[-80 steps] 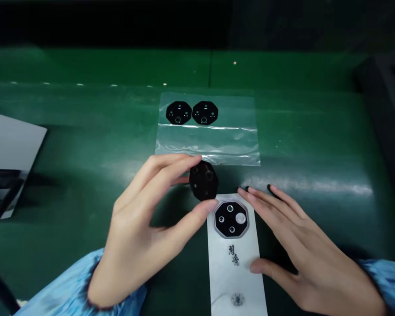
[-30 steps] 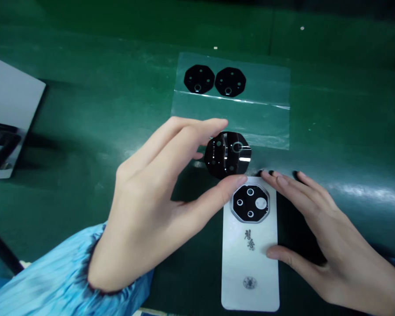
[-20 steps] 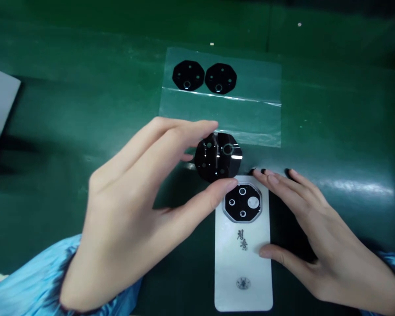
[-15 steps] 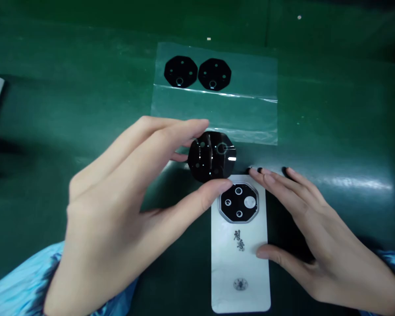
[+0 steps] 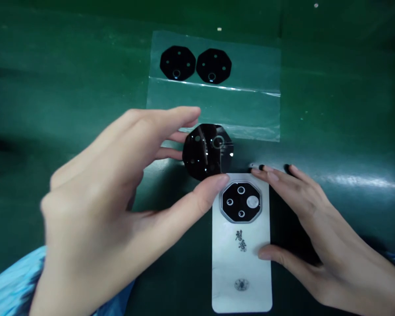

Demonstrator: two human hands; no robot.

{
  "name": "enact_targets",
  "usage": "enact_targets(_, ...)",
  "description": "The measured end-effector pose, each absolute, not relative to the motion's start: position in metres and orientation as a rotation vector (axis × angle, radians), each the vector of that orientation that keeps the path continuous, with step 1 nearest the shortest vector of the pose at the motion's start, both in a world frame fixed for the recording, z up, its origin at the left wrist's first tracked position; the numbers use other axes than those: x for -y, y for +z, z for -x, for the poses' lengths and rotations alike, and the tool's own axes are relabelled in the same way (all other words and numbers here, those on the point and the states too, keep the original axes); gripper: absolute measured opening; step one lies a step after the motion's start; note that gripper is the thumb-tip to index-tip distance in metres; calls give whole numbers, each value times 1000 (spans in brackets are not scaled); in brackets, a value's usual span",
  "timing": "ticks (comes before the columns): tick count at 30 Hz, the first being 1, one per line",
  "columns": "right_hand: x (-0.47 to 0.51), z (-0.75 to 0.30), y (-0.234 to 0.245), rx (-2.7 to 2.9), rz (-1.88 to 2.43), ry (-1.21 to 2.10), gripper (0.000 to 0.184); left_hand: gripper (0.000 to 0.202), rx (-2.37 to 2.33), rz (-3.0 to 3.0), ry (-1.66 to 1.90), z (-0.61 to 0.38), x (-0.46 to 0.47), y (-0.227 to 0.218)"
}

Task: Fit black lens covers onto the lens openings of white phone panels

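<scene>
Two fingertips of your left hand (image 5: 95, 210) pinch the lens cover (image 5: 206, 151) by its rim, probably sparing its face, just beyond the back panel (image 5: 242, 263), which your open right hand (image 5: 316, 232) braces at the near edge of the desk (image 5: 52, 87).

The left hand (image 5: 95, 224) now looks bigger and nearer than before. The black lens cover (image 5: 206, 151) it pinches has tipped up, so its shiny face with little holes shows. The grey card on the left has slid out of sight.
</scene>
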State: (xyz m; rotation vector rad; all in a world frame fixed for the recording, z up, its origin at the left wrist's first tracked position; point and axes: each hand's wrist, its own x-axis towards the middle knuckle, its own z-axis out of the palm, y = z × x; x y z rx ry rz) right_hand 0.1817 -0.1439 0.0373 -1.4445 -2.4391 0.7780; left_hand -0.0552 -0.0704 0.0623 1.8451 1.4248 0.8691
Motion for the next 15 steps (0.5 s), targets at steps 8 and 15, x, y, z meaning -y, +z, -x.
enact_targets(8, 152, -183, 36, 2227, 1544, 873, 90, 45, -1041, -1452, 701, 42, 74, 56)
enact_targets(15, 148, -180, 35, 2113, 1596, 940, 94, 34, -822, -922, 664, 41, 67, 54)
